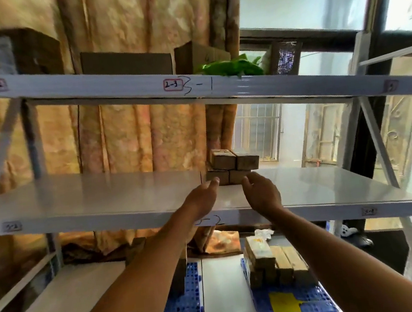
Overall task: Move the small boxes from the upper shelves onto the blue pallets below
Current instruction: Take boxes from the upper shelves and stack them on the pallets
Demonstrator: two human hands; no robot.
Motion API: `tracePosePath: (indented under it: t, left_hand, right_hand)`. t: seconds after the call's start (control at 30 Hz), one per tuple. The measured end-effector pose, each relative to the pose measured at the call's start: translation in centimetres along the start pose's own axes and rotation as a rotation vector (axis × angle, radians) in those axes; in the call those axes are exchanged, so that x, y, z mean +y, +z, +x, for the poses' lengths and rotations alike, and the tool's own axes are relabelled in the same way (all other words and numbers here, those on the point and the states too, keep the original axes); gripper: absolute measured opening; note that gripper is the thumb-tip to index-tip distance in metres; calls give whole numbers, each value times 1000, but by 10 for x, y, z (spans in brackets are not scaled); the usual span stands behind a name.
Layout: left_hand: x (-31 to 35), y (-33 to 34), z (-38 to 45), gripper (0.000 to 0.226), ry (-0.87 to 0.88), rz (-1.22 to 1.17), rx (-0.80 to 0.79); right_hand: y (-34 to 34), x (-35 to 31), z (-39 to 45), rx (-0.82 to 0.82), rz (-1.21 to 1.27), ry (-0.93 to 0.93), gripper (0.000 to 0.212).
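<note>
A small stack of brown cardboard boxes stands two layers high on the white middle shelf. My left hand reaches up with fingers apart, its fingertips at the lower left box. My right hand is open just in front of the lower right box, holding nothing. Below, on the lowest white shelf, a blue pallet at the right carries several stacked small boxes. A second blue pallet lies left of it, partly hidden by my left forearm.
The top shelf holds larger cardboard boxes and a green bag. Orange curtains hang behind the rack, and a window is at the right. A yellow label lies on the right pallet.
</note>
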State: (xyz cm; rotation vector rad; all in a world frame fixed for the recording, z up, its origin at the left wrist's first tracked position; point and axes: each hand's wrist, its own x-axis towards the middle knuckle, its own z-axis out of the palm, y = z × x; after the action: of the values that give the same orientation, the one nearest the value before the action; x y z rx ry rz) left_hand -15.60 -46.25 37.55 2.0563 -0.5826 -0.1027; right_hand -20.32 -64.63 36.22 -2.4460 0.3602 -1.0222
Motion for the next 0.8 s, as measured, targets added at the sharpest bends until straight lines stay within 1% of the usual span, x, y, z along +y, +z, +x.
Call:
tracePosePath:
  t: [0.03,0.07,0.13,0.2,0.27,0.33,0.37,0.4,0.47,0.53,0.57,0.6,0.67,0.73,0.8]
  left_hand:
    - [-4,1,10,67,-14,-30,16]
    - [-8,2,23,64,-19,-43,46]
    - [-18,5,53,59,1,-63,138]
    - [-21,5,78,55,37,-117,235]
    - [-19,2,108,61,68,-149,335]
    - [-13,-1,143,77,29,-148,393]
    - [-10,-2,158,85,-15,-126,394]
    - [-8,-1,175,88,-59,-70,379]
    - [-6,5,201,83,-120,80,329]
    - [-5,12,216,75,-107,174,369]
    - [-5,15,221,72,-96,180,401]
    - [-5,16,223,68,-84,158,420]
    - [-2,15,226,63,-43,32,400]
    - [5,12,221,56,37,-159,382]
    - [9,7,211,46,109,-302,413]
  right_hand:
    - [3,8,8,26,72,68,35]
    - [7,16,19,45,148,149,42]
    - [14,35,43,75,276,301,64]
    - [22,52,69,100,347,413,82]
    - [30,66,101,76,376,487,95]
    - [38,75,136,23,383,505,99]
    - [39,75,150,-12,381,482,95]
    - [42,76,164,-39,385,447,84]
    - [48,76,181,-77,398,393,63]
    - [56,77,189,-75,410,380,52]
    - [60,78,191,-55,439,378,47]
    - [62,80,192,-32,490,373,40]
    - [61,80,191,-5,638,354,25]
    - [55,77,187,-18,745,304,19]
    - [45,72,178,-26,809,227,16]
